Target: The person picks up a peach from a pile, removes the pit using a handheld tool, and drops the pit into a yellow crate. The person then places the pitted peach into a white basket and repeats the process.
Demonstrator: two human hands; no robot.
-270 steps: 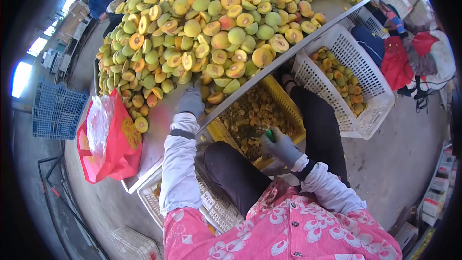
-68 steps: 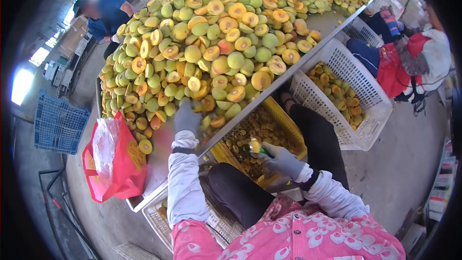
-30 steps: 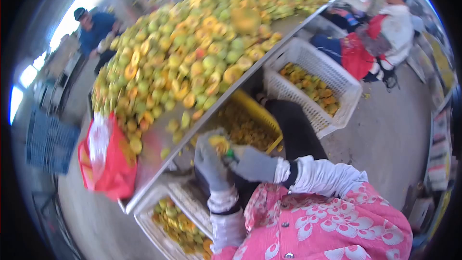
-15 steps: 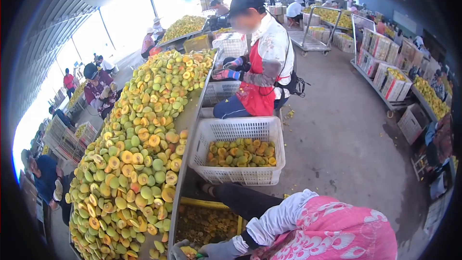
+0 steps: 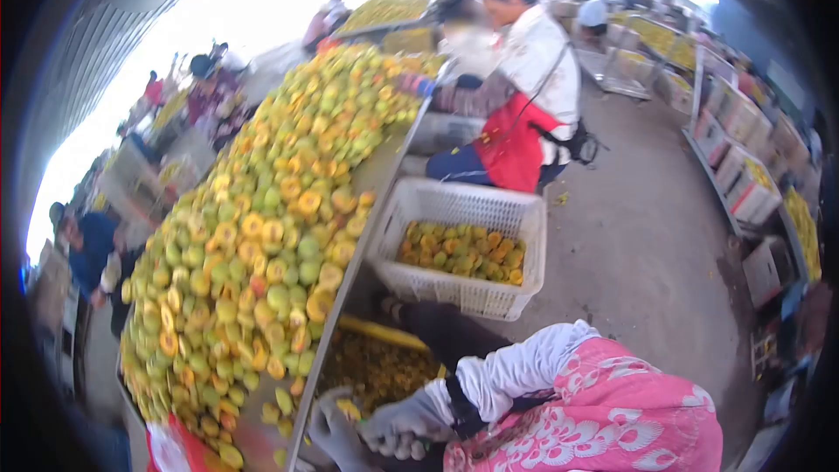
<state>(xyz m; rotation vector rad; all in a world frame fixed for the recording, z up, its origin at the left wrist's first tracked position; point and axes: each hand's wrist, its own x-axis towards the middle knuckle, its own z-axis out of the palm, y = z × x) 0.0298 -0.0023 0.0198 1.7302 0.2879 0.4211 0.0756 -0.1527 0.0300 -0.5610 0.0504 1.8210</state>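
Note:
My right hand, in a grey glove, is closed at the bottom centre, its fingers curled round something I cannot make out. Just left of it, at the metal table edge, my gloved left hand is closed on a yellow fruit piece. Both hands are over the near side of a yellow-rimmed container holding brownish-yellow pieces. A large heap of halved green and yellow fruit covers the table to their left.
A white crate of fruit halves stands beyond my leg. A co-worker in a red apron sits past it, one hand at the heap. Something red and white lies at bottom left. Loaded carts stand at right.
The view has shifted, and more of my hands shows. The co-worker's near hand has moved from the lap to the heap. The red and white thing has come into view.

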